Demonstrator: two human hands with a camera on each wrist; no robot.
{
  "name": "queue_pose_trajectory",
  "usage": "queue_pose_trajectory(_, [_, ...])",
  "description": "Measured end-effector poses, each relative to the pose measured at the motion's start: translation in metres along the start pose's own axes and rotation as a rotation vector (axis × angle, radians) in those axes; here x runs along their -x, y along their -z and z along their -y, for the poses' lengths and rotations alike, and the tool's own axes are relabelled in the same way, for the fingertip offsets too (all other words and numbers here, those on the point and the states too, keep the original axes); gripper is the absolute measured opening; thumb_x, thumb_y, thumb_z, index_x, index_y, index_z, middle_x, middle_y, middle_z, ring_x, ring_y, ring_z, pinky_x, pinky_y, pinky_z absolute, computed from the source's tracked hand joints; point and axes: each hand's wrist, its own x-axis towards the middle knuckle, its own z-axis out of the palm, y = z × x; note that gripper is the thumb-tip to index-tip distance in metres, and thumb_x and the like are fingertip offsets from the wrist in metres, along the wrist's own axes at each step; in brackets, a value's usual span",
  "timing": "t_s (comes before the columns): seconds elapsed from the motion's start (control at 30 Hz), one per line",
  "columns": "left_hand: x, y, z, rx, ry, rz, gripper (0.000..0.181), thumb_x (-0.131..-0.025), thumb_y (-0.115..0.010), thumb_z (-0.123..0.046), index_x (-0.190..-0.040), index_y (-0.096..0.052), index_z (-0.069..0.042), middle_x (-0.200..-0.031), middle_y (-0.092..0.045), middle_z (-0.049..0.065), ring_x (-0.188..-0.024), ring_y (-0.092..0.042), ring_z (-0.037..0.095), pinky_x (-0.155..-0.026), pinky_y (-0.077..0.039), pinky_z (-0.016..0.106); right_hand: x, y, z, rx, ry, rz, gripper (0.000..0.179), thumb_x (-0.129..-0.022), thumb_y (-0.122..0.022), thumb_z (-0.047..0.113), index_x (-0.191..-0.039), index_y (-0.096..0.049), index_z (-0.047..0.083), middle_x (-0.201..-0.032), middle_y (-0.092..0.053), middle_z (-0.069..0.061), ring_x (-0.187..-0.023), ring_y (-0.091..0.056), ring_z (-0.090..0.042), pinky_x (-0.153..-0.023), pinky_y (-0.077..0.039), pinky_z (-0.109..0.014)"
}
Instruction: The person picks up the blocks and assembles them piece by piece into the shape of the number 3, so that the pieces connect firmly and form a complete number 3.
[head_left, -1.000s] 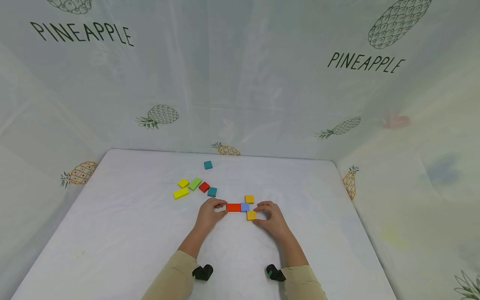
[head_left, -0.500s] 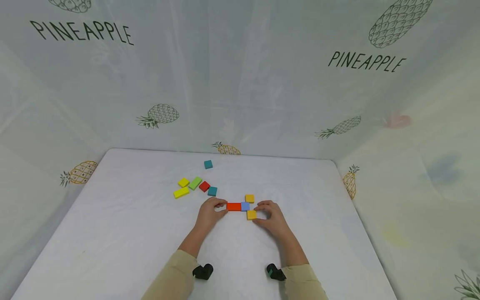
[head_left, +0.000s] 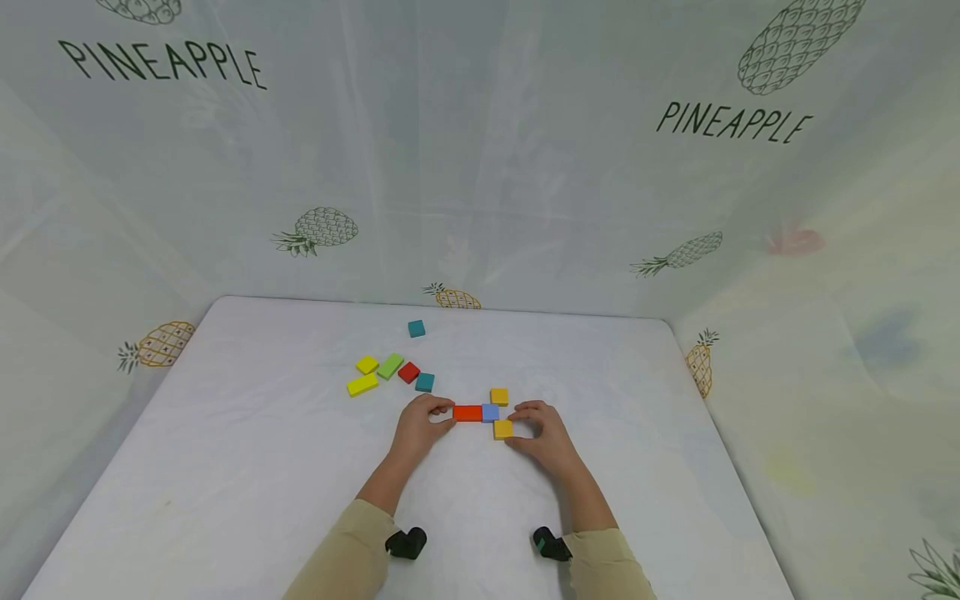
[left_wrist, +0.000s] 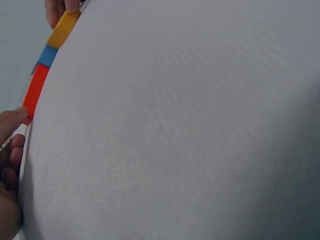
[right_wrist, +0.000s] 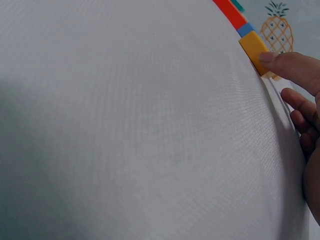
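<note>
In the head view a long red block [head_left: 467,413] lies on the white table with a small blue block [head_left: 491,413] against its right end. My left hand [head_left: 417,427] pinches the red block's left end between thumb and fingers; the left wrist view shows the thumb [left_wrist: 14,120] on it. An orange-yellow block [head_left: 502,430] sits at the blue block's near right corner. Thumb and index finger of my right hand [head_left: 546,437] hold its right side, the thumb [right_wrist: 287,64] pressing on it in the right wrist view. Another orange-yellow block [head_left: 498,397] lies just beyond the blue one.
Left of centre lie a yellow block [head_left: 362,384], a smaller yellow block [head_left: 367,364], a green block [head_left: 391,366], a small red block [head_left: 408,372] and a teal block [head_left: 424,382]. A second teal block [head_left: 416,328] lies farther back. Pineapple-print cloth [head_left: 480,167] hangs behind the table.
</note>
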Motion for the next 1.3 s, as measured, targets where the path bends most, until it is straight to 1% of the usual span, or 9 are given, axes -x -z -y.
queue_pose_trajectory(0.2, [0.000, 0.004, 0.001, 0.025, -0.002, 0.010, 0.035, -0.085, -0.078, -0.015, -0.119, -0.069, -0.013, -0.103, -0.062, -0.003, -0.096, -0.055, 0.016, -0.087, -0.051, 0.032, -0.002, -0.001, 0.001, -0.007, 0.018, -0.005, 0.028, -0.075, -0.085, 0.013, -0.100, -0.074, 0.021, -0.121, -0.058, 0.001, -0.123, -0.044, -0.027, -0.106, -0.033, -0.051])
queue_pose_trajectory(0.4, [0.004, 0.013, 0.005, 0.119, 0.011, 0.041, 0.039, -0.086, -0.077, -0.018, -0.124, -0.066, -0.016, -0.104, -0.062, -0.004, -0.098, -0.056, 0.017, -0.089, -0.050, 0.035, -0.002, 0.000, 0.003, -0.051, -0.013, -0.021, 0.028, -0.078, -0.083, 0.016, -0.105, -0.073, 0.020, -0.121, -0.058, 0.003, -0.121, -0.048, -0.025, -0.105, -0.035, -0.050])
queue_pose_trajectory(0.5, [0.006, 0.020, 0.007, 0.153, 0.003, 0.022, 0.040, -0.086, -0.077, -0.019, -0.124, -0.065, -0.018, -0.103, -0.064, -0.004, -0.098, -0.058, 0.016, -0.089, -0.051, 0.035, -0.004, 0.002, 0.009, -0.085, -0.026, -0.062, 0.031, -0.079, -0.082, 0.012, -0.108, -0.072, 0.018, -0.119, -0.059, 0.002, -0.116, -0.051, -0.024, -0.103, -0.038, -0.048])
queue_pose_trajectory(0.67, [0.009, 0.038, 0.006, 0.179, -0.031, -0.022, 0.039, -0.086, -0.076, -0.017, -0.124, -0.066, -0.013, -0.103, -0.066, 0.001, -0.096, -0.059, 0.017, -0.089, -0.050, 0.037, -0.014, 0.003, 0.031, -0.099, -0.013, -0.108, 0.034, -0.080, -0.080, 0.009, -0.111, -0.070, 0.013, -0.117, -0.060, -0.001, -0.110, -0.053, -0.025, -0.098, -0.040, -0.047])
queue_pose_trajectory(0.77, [0.011, 0.050, 0.006, 0.183, -0.028, -0.035, 0.039, -0.087, -0.075, -0.017, -0.124, -0.066, -0.010, -0.105, -0.066, 0.005, -0.096, -0.059, 0.019, -0.089, -0.048, 0.039, -0.022, -0.001, 0.045, -0.106, -0.001, -0.078, 0.032, -0.081, -0.079, 0.010, -0.112, -0.070, 0.012, -0.117, -0.061, 0.000, -0.110, -0.053, -0.025, -0.098, -0.040, -0.046])
queue_pose_trajectory(0.9, [0.015, 0.062, 0.010, 0.195, -0.018, -0.048, 0.038, -0.088, -0.074, -0.018, -0.125, -0.065, -0.011, -0.108, -0.066, 0.007, -0.097, -0.058, 0.020, -0.090, -0.047, 0.039, -0.030, -0.011, 0.057, -0.146, 0.055, -0.029, 0.032, -0.081, -0.078, 0.007, -0.112, -0.070, 0.007, -0.115, -0.061, -0.001, -0.111, -0.052, -0.029, -0.098, -0.039, -0.049])
queue_pose_trajectory(1.07, [0.020, 0.074, 0.016, 0.199, -0.003, -0.056, 0.041, -0.089, -0.073, -0.019, -0.128, -0.063, -0.012, -0.111, -0.066, 0.008, -0.099, -0.058, 0.020, -0.091, -0.047, 0.039, -0.040, -0.024, 0.069, -0.128, 0.106, 0.041, 0.032, -0.083, -0.077, 0.006, -0.114, -0.069, 0.004, -0.118, -0.060, -0.003, -0.112, -0.052, -0.032, -0.101, -0.038, -0.050])
queue_pose_trajectory(1.17, [0.024, 0.081, 0.018, 0.186, 0.008, -0.065, 0.042, -0.089, -0.073, -0.020, -0.129, -0.063, -0.011, -0.112, -0.066, 0.008, -0.100, -0.058, 0.020, -0.091, -0.047, 0.039, -0.045, -0.032, 0.078, -0.109, 0.112, 0.090, 0.032, -0.085, -0.075, 0.009, -0.116, -0.068, 0.005, -0.119, -0.059, -0.004, -0.113, -0.051, -0.032, -0.101, -0.038, -0.050])
queue_pose_trajectory(1.3, [0.030, 0.088, 0.019, 0.179, 0.014, -0.082, 0.041, -0.089, -0.073, -0.020, -0.128, -0.063, -0.011, -0.111, -0.066, 0.008, -0.099, -0.059, 0.020, -0.090, -0.047, 0.039, -0.051, -0.039, 0.090, -0.081, 0.096, 0.126, 0.032, -0.086, -0.075, 0.013, -0.117, -0.069, 0.007, -0.119, -0.059, -0.003, -0.114, -0.050, -0.030, -0.100, -0.039, -0.049])
